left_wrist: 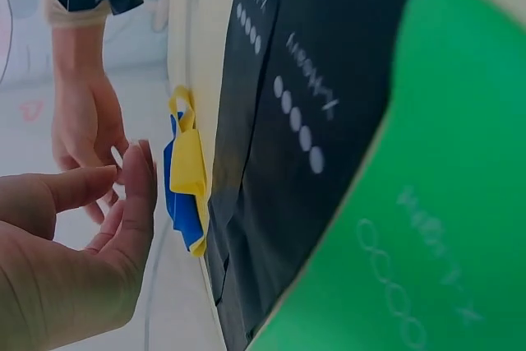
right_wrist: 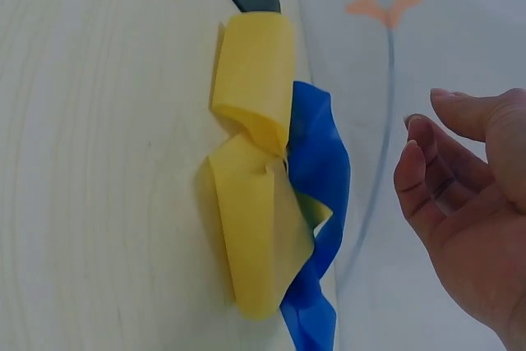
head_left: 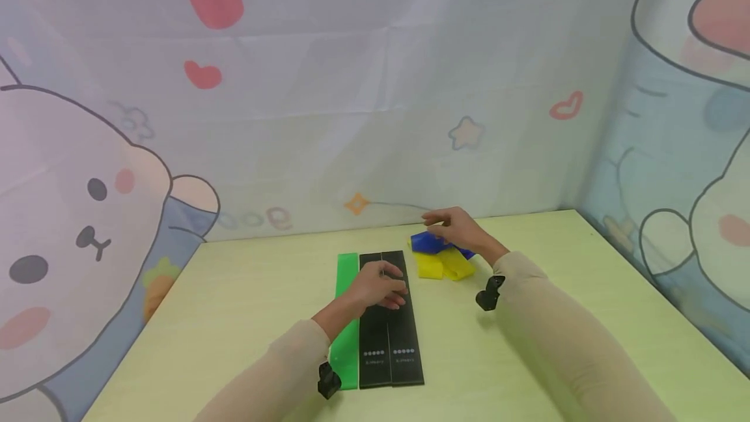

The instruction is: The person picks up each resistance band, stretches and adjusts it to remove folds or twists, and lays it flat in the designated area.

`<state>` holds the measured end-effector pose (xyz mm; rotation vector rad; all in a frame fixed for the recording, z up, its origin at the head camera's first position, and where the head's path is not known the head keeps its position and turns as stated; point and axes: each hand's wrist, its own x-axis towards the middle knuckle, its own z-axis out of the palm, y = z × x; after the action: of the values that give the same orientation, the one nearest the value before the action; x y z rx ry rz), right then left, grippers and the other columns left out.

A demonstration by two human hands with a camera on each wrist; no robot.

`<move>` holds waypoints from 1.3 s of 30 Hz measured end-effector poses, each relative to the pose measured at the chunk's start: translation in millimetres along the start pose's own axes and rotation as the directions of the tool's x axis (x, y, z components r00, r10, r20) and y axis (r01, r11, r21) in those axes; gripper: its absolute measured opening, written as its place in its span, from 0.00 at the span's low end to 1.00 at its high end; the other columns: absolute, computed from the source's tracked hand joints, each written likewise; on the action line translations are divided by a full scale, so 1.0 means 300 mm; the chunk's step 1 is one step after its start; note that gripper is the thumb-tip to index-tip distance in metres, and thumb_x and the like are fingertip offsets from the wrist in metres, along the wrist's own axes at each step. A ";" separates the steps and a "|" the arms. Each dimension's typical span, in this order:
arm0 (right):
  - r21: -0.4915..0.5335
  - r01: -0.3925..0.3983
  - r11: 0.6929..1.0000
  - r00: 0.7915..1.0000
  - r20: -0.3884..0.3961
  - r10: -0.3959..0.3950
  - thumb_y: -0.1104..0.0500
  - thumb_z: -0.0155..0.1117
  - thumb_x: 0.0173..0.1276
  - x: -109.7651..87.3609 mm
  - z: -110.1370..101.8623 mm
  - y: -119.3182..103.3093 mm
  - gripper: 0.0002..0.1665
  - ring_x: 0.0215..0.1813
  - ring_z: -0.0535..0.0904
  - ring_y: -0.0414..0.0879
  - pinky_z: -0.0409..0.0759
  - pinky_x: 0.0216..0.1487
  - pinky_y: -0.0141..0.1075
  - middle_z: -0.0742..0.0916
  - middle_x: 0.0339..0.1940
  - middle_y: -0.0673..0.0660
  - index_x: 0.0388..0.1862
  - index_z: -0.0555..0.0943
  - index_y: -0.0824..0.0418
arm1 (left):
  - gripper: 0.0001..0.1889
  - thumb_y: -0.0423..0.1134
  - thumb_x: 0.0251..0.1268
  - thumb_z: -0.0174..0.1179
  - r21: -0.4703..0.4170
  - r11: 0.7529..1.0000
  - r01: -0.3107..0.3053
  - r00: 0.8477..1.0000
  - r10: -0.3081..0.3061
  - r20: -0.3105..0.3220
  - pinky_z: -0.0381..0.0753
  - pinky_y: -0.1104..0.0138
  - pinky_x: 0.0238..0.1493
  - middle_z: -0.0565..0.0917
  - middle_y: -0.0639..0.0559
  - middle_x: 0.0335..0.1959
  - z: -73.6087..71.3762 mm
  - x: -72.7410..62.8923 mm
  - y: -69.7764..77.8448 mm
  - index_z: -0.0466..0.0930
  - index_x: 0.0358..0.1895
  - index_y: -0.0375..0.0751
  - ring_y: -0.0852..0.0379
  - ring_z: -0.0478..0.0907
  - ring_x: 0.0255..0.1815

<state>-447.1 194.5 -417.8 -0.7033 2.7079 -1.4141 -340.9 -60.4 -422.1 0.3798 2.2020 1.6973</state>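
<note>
Two black bands printed "X-Heavy" with rows of dots lie flat side by side on the table. A flat green band runs along their left side and also carries printing, seen in the left wrist view. Over the black bands hovers my left hand, fingers loosely bent and holding nothing. Behind and to the right, a folded yellow band lies crumpled with a blue band. My right hand is raised above that pair; the right wrist view shows its fingers apart from the bands.
The pale wood-grain table extends around the bands. A printed cloth with cartoon animals, hearts and stars hangs behind the table's back edge and along both sides. A black wrist camera sits on the right sleeve, another on the left.
</note>
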 end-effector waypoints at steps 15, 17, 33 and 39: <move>-0.074 -0.083 0.994 0.996 -0.034 0.081 0.61 0.60 0.76 -0.033 -0.023 0.058 0.22 0.46 0.84 0.59 0.86 0.42 0.44 0.85 0.56 0.64 0.67 0.78 0.65 | 0.17 0.29 0.73 0.55 0.057 0.997 -0.046 0.996 0.050 -0.078 0.85 0.52 0.49 0.81 0.28 0.50 0.025 0.172 0.006 0.72 0.61 0.25 0.31 0.80 0.49; -0.093 -0.078 0.993 0.996 -0.041 0.075 0.61 0.60 0.76 -0.040 -0.027 0.066 0.23 0.45 0.84 0.58 0.86 0.42 0.42 0.86 0.55 0.63 0.67 0.77 0.65 | 0.17 0.28 0.73 0.55 0.069 0.997 -0.039 0.995 0.045 -0.089 0.86 0.55 0.47 0.81 0.29 0.50 0.026 0.187 0.003 0.72 0.62 0.26 0.32 0.81 0.49; -0.232 -0.114 0.966 0.988 -0.126 0.086 0.65 0.58 0.74 -0.101 -0.091 0.173 0.19 0.40 0.83 0.54 0.84 0.40 0.42 0.85 0.50 0.68 0.59 0.79 0.75 | 0.20 0.29 0.75 0.51 0.078 0.997 0.002 0.996 0.005 -0.089 0.85 0.56 0.49 0.78 0.34 0.56 0.106 0.280 0.009 0.72 0.67 0.32 0.39 0.80 0.51; -0.316 -0.137 0.939 0.988 -0.107 0.109 0.65 0.59 0.72 -0.098 -0.089 0.195 0.17 0.43 0.80 0.54 0.83 0.43 0.43 0.86 0.46 0.66 0.56 0.81 0.74 | 0.22 0.26 0.73 0.47 0.140 0.989 0.052 0.993 -0.036 -0.116 0.74 0.67 0.30 0.78 0.41 0.52 0.106 0.325 0.015 0.73 0.67 0.35 0.57 0.70 0.26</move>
<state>-448.8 255.6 -453.4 -0.4761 3.0288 -1.0080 -416.0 8.3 -435.0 0.2730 2.4034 1.5793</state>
